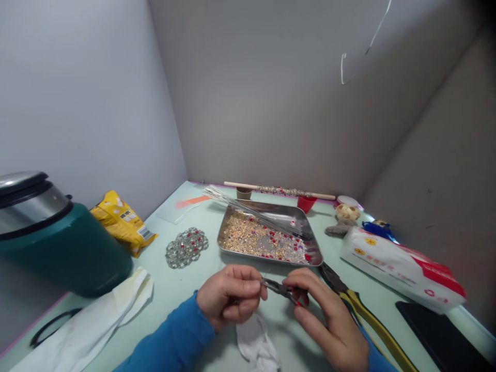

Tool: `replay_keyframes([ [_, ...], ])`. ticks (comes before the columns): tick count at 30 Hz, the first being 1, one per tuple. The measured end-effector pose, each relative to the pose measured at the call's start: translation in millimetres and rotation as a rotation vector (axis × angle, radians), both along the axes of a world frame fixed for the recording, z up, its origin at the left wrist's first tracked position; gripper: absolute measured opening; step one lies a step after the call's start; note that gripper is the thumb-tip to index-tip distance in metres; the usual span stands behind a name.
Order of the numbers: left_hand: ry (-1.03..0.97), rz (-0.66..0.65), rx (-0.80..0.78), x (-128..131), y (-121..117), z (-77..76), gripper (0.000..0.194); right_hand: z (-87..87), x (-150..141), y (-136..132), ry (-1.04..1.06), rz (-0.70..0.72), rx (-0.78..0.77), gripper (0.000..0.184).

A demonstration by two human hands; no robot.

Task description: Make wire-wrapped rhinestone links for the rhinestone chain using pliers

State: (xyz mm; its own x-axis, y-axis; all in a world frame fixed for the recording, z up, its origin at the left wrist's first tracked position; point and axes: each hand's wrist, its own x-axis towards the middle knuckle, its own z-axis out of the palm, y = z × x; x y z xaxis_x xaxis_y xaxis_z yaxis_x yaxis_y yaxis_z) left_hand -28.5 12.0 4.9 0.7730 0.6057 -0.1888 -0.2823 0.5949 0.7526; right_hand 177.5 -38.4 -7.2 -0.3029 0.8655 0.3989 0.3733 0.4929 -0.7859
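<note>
The fingers of the left hand (232,297) are pinched narrow around a tiny piece (262,280), too small to make out. The fingers of the right hand (329,320) are curled around the red grips of the small pliers (281,289), whose tip points to 9 o'clock and meets the left fingertips.

With the metal tray (290,214) as the clock's centre, both hands are at 6 o'clock, above the table (170,310). Gold, clear and red beads (244,232) lie in the tray, and a bundle of thin wires (232,199) slants across it from 10 o'clock. At 12 o'clock, a beaded stick (279,191) lies across a brown cup (244,194) and a red cup (306,204). The beadwork (187,248) is at 9 o'clock, with the yellow packet (124,222) and green bottle (70,248) beyond it. Large pliers (360,310) lie at 5 o'clock, near the tray's corner; the tissue pack (399,266) is at 4 o'clock.
</note>
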Motion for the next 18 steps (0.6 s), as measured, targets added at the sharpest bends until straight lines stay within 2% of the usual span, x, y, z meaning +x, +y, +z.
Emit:
replay_keyframes([
  [8,0.024,-0.047,0.049,-0.6,-0.3,-0.8,0.014,5.7,0.3,-1.6,-0.076,-0.031,0.075,0.018],
  [14,0.060,0.026,0.139,1.2,-0.8,1.3,0.015,6.2,0.5,-1.7,-0.100,-0.032,0.065,0.014],
  [18,0.141,0.100,0.193,3.4,-1.1,2.9,0.020,5.3,-3.9,-2.9,-0.129,-0.095,0.083,0.009],
])
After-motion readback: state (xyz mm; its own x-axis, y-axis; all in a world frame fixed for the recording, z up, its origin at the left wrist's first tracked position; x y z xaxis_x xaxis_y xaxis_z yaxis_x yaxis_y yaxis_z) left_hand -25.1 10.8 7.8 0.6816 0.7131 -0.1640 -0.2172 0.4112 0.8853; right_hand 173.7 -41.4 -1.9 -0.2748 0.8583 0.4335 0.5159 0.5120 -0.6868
